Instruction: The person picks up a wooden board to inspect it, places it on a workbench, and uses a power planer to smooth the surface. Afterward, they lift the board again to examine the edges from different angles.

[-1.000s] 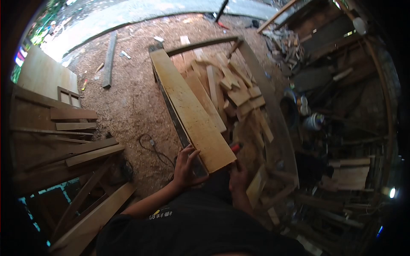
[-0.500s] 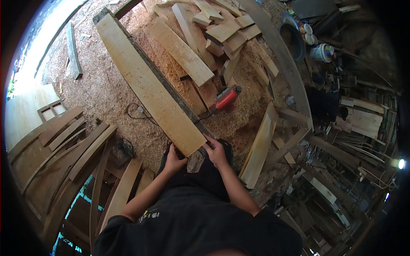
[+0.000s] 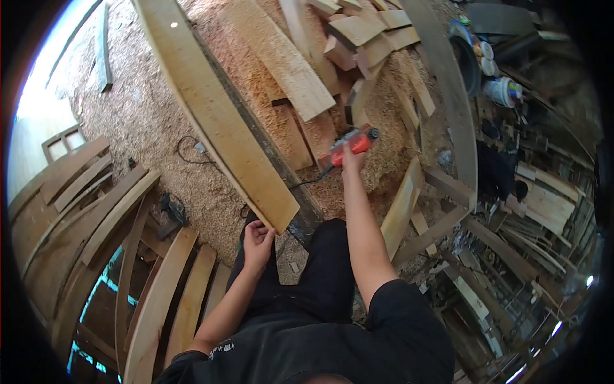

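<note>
A long, slightly curved wooden board (image 3: 220, 121) stretches away from me over a dark supporting beam (image 3: 236, 102). At the board's near left corner, my left hand (image 3: 257, 246) has its fingers curled and pinched on the edge. My right hand (image 3: 353, 161) reaches forward and is closed round a red electric planer (image 3: 359, 142), which sits among the shavings right of the board. A dark cord (image 3: 310, 182) runs from the planer toward the board. The fingers on the planer's handle are partly hidden.
Planks and offcuts (image 3: 364, 32) lie piled ahead on wood shavings (image 3: 160, 109). Curved boards (image 3: 160, 288) stand at my left. A wooden frame (image 3: 448, 185) and a leaning plank (image 3: 400, 205) are at my right. Farther right, a person (image 3: 502, 169) is near a white bucket (image 3: 502, 91).
My right hand has let go of the board's near end and moved forward and right onto the planer. My left hand stays at the board's corner. The view has shifted.
</note>
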Motion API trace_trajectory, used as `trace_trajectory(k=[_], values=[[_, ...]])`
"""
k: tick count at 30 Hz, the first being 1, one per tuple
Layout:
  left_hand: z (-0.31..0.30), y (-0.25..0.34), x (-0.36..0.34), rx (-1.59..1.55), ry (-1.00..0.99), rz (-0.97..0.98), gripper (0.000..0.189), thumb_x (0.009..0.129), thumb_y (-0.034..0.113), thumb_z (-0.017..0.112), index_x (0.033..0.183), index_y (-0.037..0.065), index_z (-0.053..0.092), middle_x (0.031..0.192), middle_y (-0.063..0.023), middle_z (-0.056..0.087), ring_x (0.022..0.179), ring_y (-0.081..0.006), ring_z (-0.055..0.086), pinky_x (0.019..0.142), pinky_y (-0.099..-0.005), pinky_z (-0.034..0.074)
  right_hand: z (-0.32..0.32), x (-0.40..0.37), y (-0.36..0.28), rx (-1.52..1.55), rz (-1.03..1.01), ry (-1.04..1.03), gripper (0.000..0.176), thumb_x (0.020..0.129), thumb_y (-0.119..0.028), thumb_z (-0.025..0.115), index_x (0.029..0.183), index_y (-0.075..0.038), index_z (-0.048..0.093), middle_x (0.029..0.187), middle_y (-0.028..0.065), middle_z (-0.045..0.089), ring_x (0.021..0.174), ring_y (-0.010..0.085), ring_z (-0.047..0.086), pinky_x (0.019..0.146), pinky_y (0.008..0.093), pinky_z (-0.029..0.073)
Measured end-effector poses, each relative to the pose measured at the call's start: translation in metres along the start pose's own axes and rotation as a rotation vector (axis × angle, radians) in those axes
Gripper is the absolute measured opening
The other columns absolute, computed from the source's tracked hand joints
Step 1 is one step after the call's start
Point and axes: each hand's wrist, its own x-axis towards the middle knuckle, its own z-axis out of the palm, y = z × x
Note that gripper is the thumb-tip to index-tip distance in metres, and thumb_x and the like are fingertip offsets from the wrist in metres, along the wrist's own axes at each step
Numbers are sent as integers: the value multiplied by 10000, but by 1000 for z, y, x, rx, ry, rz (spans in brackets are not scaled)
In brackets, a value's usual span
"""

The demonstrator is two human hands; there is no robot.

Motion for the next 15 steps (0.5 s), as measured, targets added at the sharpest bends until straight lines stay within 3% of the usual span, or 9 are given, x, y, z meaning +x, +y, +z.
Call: trace_trajectory(k=[4, 5, 7, 11, 13, 14, 15], values=[[20, -6, 4, 265, 85, 122, 417, 984, 49, 676, 1330, -29, 457, 1049, -98, 637, 955, -176, 660, 874, -304, 546, 22, -12, -27, 119, 117, 192, 382, 993, -92, 704, 1315, -31, 508, 909, 79, 678, 654, 175, 659, 562, 329, 568], [18, -14, 8, 268, 89, 117, 417, 984, 49, 676, 1330, -29, 457, 1049, -98, 637, 955, -176, 660, 874, -304, 546, 22, -16, -27, 116, 123, 191, 382, 993, -92, 704, 1315, -31, 508, 909, 79, 678, 654, 175, 659, 562, 329, 568], [16, -31, 19, 301, 161, 247, 412, 986, 64, 676, 1339, -18, 478, 1050, -94, 645, 951, -175, 654, 877, -317, 545, 18, -6, -15, 409, 106, 81, 273, 997, -94, 690, 1227, -59, 547, 886, 58, 666, 661, 177, 655, 593, 335, 579], [-7, -38, 46, 219, 164, -8, 367, 1008, 81, 690, 1327, -1, 530, 1120, -79, 666, 1053, -159, 640, 937, -307, 524, 10, 13, -9, 574, 186, -51, 157, 989, -92, 685, 1073, -91, 552, 817, 25, 621, 617, 169, 608, 572, 346, 560], [-9, -38, 45, 195, 134, 8, 357, 1009, 88, 695, 1318, -1, 540, 1132, -83, 670, 1055, -158, 640, 934, -307, 523, 8, 5, -20, 556, 205, -57, 179, 989, -161, 682, 944, -132, 511, 724, -11, 553, 568, 144, 549, 532, 331, 510], [-10, -38, 43, 177, 103, 22, 348, 1010, 95, 700, 1308, -2, 549, 1145, -87, 674, 1056, -157, 640, 931, -306, 523, 5, 1, -27, 610, 262, -14, 207, 993, -238, 666, 912, -155, 494, 655, -31, 490, 524, 128, 493, 481, 316, 441], [-8, -35, 41, 172, 103, 25, 348, 1010, 95, 700, 1308, -2, 549, 1145, -87, 674, 1056, -157, 640, 931, -306, 523, 0, -2, -28, 609, 256, -17, 207, 993, -238, 666, 912, -155, 494, 655, -31, 490, 524, 128, 493, 481, 316, 441]])
